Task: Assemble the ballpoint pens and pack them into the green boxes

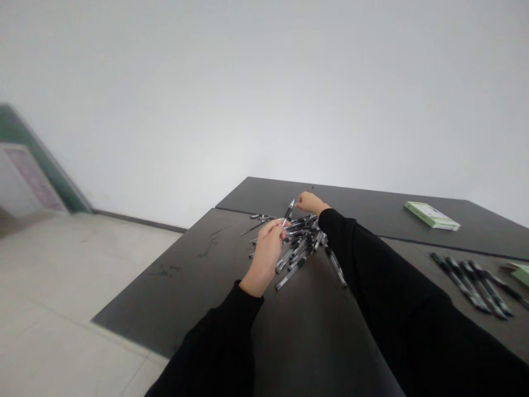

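My left hand (268, 245) is closed around an uncapped gel pen (288, 212), its pointed tip facing up and away from me. Just right of that tip, my right hand (309, 202) is pinched, and whatever its fingers hold is too small to make out. Beneath both hands spreads a loose pile of clear-barrelled pens (300, 245) with dark grips and caps. Part of the pile is hidden behind my left hand and my right sleeve.
Both dark tables (215, 331) meet at a seam, against a white wall. A green-and-white box (432, 215) lies at the back right. Several pens (475, 284) lie in a row at the right, beside another green box (519, 272) cut off by the frame.
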Motion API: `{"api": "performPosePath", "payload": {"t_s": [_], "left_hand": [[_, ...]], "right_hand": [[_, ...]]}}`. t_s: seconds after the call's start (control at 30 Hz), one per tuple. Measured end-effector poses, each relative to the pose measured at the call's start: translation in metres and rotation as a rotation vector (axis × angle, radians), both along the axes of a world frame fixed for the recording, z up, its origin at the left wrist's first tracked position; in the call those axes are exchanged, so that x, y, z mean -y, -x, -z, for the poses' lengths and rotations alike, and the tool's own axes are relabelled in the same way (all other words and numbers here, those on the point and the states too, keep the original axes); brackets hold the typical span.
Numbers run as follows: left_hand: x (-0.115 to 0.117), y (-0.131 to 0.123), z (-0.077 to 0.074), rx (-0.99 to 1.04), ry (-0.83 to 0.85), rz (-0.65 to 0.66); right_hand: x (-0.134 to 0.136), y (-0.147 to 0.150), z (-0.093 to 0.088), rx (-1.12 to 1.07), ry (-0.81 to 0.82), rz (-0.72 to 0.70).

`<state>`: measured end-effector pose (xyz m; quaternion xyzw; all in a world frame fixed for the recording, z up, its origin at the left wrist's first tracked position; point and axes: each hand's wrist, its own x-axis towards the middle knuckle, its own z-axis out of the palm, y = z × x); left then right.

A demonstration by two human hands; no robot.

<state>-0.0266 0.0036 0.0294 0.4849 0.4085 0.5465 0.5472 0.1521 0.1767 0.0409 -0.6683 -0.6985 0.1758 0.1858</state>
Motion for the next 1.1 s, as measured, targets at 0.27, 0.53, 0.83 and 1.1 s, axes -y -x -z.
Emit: {"api": "performPosePath", "payload": {"t_s": [0.27, 0.53, 0.83, 1.1], "left_hand": [[0.005, -0.007, 0.008, -0.076, -0.067, 0.198], [0.021, -0.021, 0.018, -0.164, -0.164, 0.504], [0.027, -0.024, 0.019, -0.193, -0.063, 0.617], [0.026, -0.026, 0.022, -0.289, -0.082, 0.632]], "right_hand": [[0.088, -0.036, -0.043, -0.633, -0.101, -0.227], [0.196, -0.074, -0.026, -0.794, -0.162, -0.170], [0.221, -0.080, -0.007, -0.700, -0.206, -0.124], [0.225, -0.082, 0.004, -0.622, -0.184, -0.189]]}}
